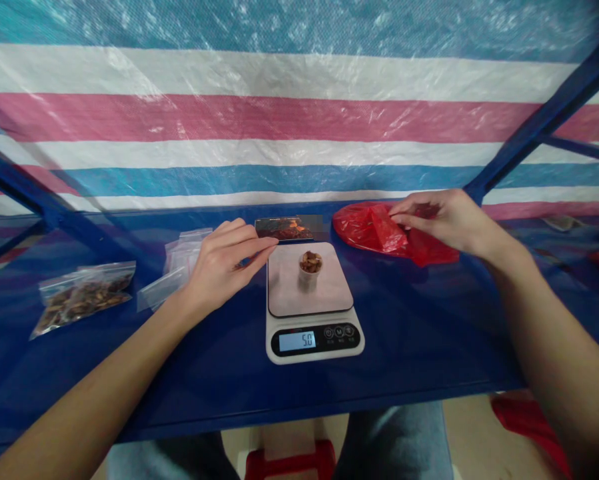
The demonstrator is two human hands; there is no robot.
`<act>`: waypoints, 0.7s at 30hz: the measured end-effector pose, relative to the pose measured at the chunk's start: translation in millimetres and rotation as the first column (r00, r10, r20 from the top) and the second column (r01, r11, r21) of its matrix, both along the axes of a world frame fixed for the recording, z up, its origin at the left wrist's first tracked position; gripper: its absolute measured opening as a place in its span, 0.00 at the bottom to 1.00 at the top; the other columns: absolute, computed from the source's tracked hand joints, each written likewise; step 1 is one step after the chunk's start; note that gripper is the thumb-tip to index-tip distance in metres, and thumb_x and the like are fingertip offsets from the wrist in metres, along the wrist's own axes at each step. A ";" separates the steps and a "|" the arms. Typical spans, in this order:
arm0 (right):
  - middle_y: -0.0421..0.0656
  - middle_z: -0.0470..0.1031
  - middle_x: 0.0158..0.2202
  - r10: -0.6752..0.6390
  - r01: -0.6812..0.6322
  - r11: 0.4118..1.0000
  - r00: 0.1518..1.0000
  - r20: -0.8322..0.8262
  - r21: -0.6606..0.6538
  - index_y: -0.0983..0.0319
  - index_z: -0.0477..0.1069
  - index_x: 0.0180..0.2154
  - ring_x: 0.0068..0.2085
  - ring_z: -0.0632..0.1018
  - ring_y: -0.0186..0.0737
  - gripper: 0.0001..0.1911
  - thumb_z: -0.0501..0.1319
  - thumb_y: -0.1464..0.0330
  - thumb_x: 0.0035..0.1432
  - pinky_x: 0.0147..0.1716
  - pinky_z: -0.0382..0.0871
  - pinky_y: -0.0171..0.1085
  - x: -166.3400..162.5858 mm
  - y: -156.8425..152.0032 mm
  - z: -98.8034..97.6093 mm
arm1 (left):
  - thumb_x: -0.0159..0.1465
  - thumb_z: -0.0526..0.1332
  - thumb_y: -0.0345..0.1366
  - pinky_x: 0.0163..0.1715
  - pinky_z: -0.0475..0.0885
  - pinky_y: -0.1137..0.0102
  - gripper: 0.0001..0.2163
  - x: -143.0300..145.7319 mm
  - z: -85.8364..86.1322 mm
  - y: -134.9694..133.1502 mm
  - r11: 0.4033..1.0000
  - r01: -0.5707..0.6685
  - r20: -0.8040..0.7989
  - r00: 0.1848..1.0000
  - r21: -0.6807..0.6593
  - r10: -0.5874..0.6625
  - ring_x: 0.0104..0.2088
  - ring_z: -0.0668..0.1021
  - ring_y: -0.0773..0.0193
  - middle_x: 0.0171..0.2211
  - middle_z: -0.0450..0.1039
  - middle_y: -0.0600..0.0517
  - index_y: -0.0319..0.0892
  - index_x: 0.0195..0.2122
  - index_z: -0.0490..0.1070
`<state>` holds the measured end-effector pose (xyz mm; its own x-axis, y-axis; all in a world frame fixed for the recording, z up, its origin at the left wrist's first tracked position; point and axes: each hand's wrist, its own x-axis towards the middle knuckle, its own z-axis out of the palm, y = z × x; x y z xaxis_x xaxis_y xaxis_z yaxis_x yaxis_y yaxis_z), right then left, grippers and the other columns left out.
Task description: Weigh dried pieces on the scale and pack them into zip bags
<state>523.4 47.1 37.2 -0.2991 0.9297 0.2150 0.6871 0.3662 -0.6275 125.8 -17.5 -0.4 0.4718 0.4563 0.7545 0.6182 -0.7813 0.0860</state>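
Left hand: my left hand hovers just left of the scale, fingers stretched toward its back corner, loosely extended, gripping nothing that I can see.
Right hand: my right hand rests on the red plastic bag, fingertips pinched on a fold of the plastic.
Red bag: lies crumpled on the blue table, right of the scale, near the back edge.
Scale: white digital scale at table centre, display lit and reading 5.0.
Cup: small cup stands upright on the scale plate, filled with brown pieces.
Card: dark printed packet lies flat just behind the scale, between my two hands.
Empty bags: pile of clear zip bags under and left of my left wrist.
Filled bag: clear bag of brown pieces lies well to the left.
Backdrop: striped tarp behind the table.
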 end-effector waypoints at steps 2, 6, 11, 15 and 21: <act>0.55 0.85 0.38 -0.001 -0.001 1.000 0.999 -0.053 -0.029 0.65 0.82 0.41 0.37 0.83 0.45 0.22 0.70 0.52 0.58 0.39 0.76 0.42 3.5 -1.4 3.5 | 0.71 0.64 0.32 0.32 0.65 0.66 0.05 -0.9 -1.2 1.3 1.000 0.010 0.012 1.000 0.003 -0.010 0.30 0.72 0.64 0.27 0.74 0.53 0.42 0.42 0.81; 0.52 0.85 0.35 -0.044 0.050 0.998 0.991 -0.127 0.044 0.63 0.83 0.37 0.33 0.81 0.42 0.17 0.73 0.56 0.53 0.35 0.74 0.41 16.0 -2.8 11.6 | 0.71 0.64 0.32 0.33 0.64 0.66 0.05 -2.0 -4.1 3.8 1.000 0.012 0.033 0.999 0.003 -0.012 0.30 0.72 0.65 0.28 0.75 0.53 0.42 0.43 0.81; 0.47 0.83 0.31 -0.070 0.117 0.979 0.961 -0.268 0.165 0.60 0.84 0.34 0.29 0.78 0.39 0.11 0.75 0.60 0.51 0.33 0.73 0.41 14.1 -14.9 28.7 | 0.73 0.62 0.33 0.33 0.64 0.67 0.07 -2.5 -4.8 5.2 1.000 -0.007 0.009 1.000 -0.003 0.007 0.30 0.72 0.65 0.28 0.75 0.53 0.42 0.41 0.80; 0.44 0.84 0.33 0.099 -0.074 0.992 0.962 -0.255 0.105 0.57 0.85 0.37 0.32 0.81 0.40 0.10 0.75 0.60 0.55 0.33 0.76 0.39 -30.9 -36.1 37.5 | 0.73 0.61 0.33 0.32 0.65 0.67 0.08 -3.1 -4.3 5.7 1.000 -0.010 -0.018 1.000 -0.002 0.010 0.30 0.72 0.65 0.29 0.76 0.52 0.41 0.41 0.80; 0.44 0.85 0.38 0.510 -0.511 0.858 0.842 -0.177 0.041 0.60 0.83 0.39 0.37 0.83 0.40 0.07 0.70 0.64 0.62 0.37 0.77 0.38 -109.4 -46.6 33.8 | 0.73 0.61 0.34 0.31 0.64 0.67 0.08 -3.7 -6.2 7.6 1.000 0.000 -0.009 1.000 -0.016 0.000 0.29 0.71 0.65 0.28 0.75 0.53 0.41 0.41 0.81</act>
